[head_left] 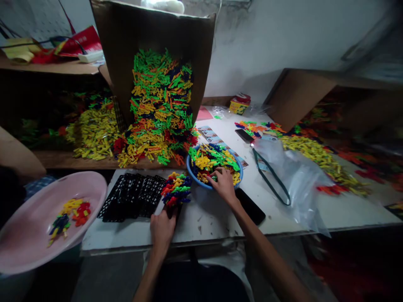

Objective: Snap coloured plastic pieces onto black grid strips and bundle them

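Note:
My left hand [162, 230] grips the lower end of a multicoloured cluster of interlocked plastic building pieces [176, 190] at the table's front. Its red, blue, green and yellow pieces stand upright. My right hand [224, 184] rests with spread fingers on loose plastic pieces [212, 161] heaped in a blue bowl [197, 173]. The hand hides part of the bowl's near rim. Black plastic lattice sheets [132, 197] lie just left of the cluster.
A pink basin [37, 247] holding a few pieces sits at the left. A tilted cardboard box [122, 50] holds a large colourful heap behind. A black phone [250, 205] lies right of my right hand, beside a plastic bag [292, 180] with a dark lanyard [270, 178].

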The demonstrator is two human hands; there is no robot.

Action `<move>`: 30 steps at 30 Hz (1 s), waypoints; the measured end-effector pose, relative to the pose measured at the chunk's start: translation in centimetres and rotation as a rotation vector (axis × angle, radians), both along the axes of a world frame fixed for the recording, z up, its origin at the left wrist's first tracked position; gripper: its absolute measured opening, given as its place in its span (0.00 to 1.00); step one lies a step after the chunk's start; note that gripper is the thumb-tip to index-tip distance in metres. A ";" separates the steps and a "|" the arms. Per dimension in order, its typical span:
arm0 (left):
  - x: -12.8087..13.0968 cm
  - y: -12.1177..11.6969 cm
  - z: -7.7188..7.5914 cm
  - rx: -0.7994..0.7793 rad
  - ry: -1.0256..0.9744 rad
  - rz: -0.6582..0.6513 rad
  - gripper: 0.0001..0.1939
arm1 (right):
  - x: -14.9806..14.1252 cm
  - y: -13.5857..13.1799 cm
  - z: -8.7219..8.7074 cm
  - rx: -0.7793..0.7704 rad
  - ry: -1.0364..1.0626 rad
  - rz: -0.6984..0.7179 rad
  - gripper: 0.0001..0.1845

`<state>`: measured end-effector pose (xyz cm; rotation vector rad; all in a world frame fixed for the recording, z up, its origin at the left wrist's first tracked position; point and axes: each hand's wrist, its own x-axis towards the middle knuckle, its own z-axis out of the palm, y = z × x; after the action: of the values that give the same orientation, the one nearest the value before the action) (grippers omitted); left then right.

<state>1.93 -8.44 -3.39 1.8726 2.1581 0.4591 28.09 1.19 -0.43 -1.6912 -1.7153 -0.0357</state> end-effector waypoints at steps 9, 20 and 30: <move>-1.3 -6.3 0.9 0.122 -0.367 0.044 0.19 | 1.1 -1.5 5.3 0.061 0.642 0.054 0.20; 3.2 -3.8 2.5 0.280 -0.333 -0.349 0.12 | -7.6 -12.1 4.4 -0.148 0.841 0.170 0.14; 1.8 -3.2 -0.6 0.207 -0.227 -0.229 0.11 | -10.6 -12.2 2.6 -0.043 0.570 0.212 0.11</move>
<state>3.71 -11.68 -4.03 2.0306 1.7841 0.8271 17.49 -11.02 2.20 -1.3630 -1.4468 0.5332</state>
